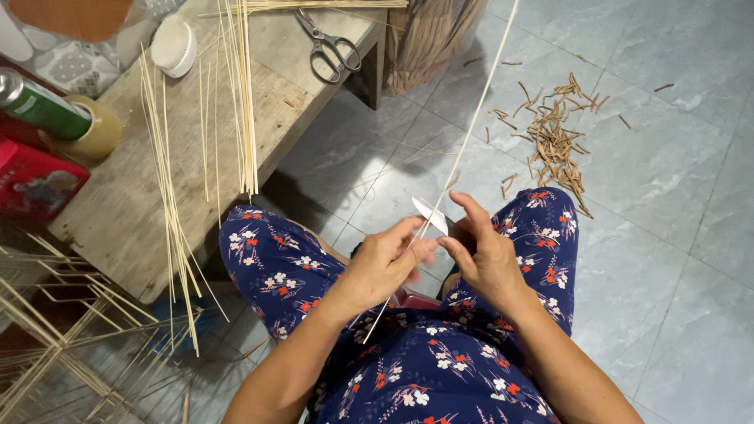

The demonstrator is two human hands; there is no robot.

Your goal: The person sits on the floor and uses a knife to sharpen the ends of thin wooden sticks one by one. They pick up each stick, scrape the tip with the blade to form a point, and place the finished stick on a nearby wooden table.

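Bamboo is the material in hand: a long pale bamboo strip (463, 145) is pinched between the fingers of the left hand (381, 263), running from above the lap up and away over the grey tiled floor (667, 235). A small knife blade (430, 214) is gripped in the right hand (487, 255) and is laid against the strip just beside the left fingertips. Both hands are closed on what they hold, above knees clad in dark blue flowered cloth. More thin strips (236, 94) are spread on the wooden bench (126, 204) to the left, where scissors (330, 43) are also seen. Brown shavings (554, 137) are scattered on the floor.
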